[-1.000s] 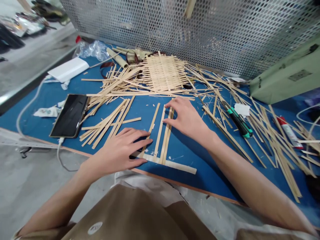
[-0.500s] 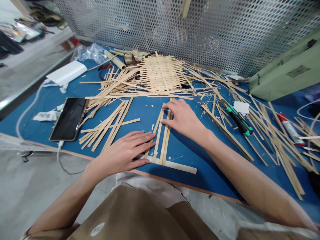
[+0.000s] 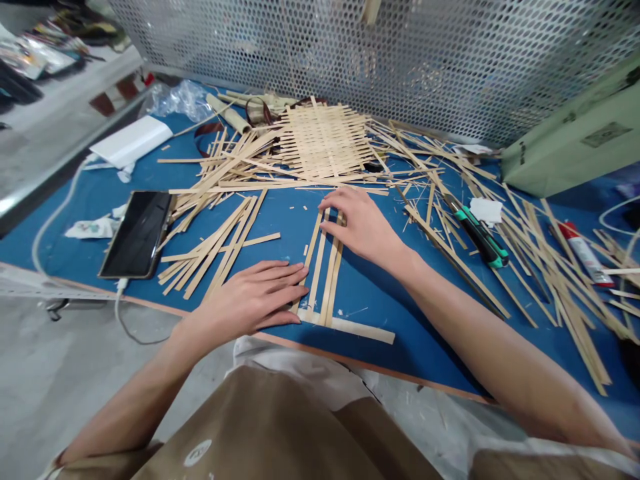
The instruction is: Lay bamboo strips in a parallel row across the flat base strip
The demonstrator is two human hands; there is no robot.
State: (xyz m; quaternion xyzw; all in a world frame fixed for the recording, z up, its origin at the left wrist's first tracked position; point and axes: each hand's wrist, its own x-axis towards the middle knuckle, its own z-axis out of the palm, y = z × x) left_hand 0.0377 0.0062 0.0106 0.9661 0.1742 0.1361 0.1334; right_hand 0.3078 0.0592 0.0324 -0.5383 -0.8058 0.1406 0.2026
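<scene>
Three long, thin, pale wooden strips point(image 3: 317, 267) eased closer, side by side

The left hand point(image 3: 245, 297) lies flat and spread at the near end of the three strips, with its fingertips point(image 3: 300, 270) against the leftmost one. The right hand point(image 3: 363, 223) arches open over their far end, its fingers point(image 3: 327, 227) resting on them. Neither hand pinches anything. The strips lie roughly parallel across one flat, pale crosswise strip point(image 3: 350, 328) on the blue tabletop point(image 3: 400, 313), so the work in hand is aligning them on it.

Compared with the earlier frame, the leftmost strip now sits closer to its neighbours, and both hands have shifted slightly inward.

Left of the three strips lies a loose pile of pale wooden strips point(image 3: 210, 253), and further left a black smartphone point(image 3: 137, 233) on a white cable. To their right are a green-and-black utility knife point(image 3: 480, 243) and a red-and-white tube point(image 3: 583, 253). Beyond them lies a flat woven mat of pale strips point(image 3: 323, 143), backed by a perforated metal screen point(image 3: 350, 47).
</scene>
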